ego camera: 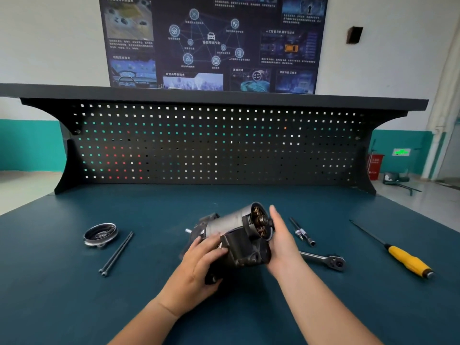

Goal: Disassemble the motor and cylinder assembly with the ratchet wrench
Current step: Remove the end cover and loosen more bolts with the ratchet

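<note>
The motor and cylinder assembly [232, 224] is lifted a little off the blue bench top, its open end with copper brush parts facing right. My left hand [199, 260] grips the dark solenoid body from the left and below. My right hand [281, 235] lies against the open right end with straight fingers. The ratchet wrench [323, 260] lies on the bench just right of my right wrist, untouched.
A removed round end cover [100, 234] and two long through bolts [117, 253] lie at the left. An extension bar with sockets [302, 232] and a yellow-handled screwdriver [398, 253] lie at the right. A black pegboard [211, 143] stands behind the bench [74, 307].
</note>
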The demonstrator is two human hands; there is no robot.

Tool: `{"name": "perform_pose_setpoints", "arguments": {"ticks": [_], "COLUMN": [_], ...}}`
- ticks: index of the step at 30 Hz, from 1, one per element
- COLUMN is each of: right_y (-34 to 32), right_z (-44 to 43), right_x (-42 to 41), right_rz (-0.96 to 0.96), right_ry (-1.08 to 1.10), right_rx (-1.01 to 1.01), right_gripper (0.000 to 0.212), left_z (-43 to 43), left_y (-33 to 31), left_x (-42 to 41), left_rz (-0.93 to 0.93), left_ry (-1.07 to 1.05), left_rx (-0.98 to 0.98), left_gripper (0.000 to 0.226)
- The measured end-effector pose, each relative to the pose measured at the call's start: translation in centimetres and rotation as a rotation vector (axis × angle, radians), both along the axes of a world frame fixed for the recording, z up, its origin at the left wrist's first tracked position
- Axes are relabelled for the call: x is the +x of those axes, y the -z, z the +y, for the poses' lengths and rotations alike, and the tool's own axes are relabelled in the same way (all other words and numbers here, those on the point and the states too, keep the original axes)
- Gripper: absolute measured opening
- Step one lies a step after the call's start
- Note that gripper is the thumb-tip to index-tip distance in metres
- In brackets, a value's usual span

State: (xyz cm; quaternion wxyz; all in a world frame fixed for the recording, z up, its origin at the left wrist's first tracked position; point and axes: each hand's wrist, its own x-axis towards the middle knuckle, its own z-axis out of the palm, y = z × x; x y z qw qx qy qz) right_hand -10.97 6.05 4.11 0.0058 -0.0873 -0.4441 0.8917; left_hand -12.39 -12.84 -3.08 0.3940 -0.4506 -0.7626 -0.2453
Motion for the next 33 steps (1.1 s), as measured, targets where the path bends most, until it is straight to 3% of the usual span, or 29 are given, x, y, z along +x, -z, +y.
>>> {"name": "perform_pose_setpoints", "arguments": {"ticks": [3, 7, 12, 20, 25, 33], "right_y": [1.0, 2.9, 4.7, 5.7, 6.0, 6.8], "right_z": [-1.0, -2.6, -3.8, -3.4, -3.3, -2.7], "right_x": [-1.4, -3.6, -4.9, -5.7, -5.9, -6.2], "right_rz": [-0.039, -0.080, -0.054, -0.073, -0.056, -0.104], "right_ry": [-0.025, -0.019, 0.014, -0.021, 0.053, 0.023], "right_rx": [0.022, 0.076, 0.041, -0.152, -0.253, -0.173], "right_gripper": [0.073, 0.052, 0.046, 0.050, 0.041, 0.031], "left_z": [-1.5, -2.5, -2.8, -1.7, -2.4, -2.4], "left_y": [-0.3, -0.2, 0.3, 0.0, 0.0, -0.2], "left_x": [-0.3, -0.6, -1.0, -1.3, -0.9, -0.1], "left_rz": [0.037, 0.014, -0.126, -0.056, -0.046, -0.069], "left_ry": [-0.073, -0.132, -0.267, -0.494, -0.474, -0.424], "left_rx": [-0.091, -0.059, -0.043, -0.071, -0.016, -0.010], "left_gripper": [0.083, 0.066, 0.091, 0.082, 0.080, 0.078]}}
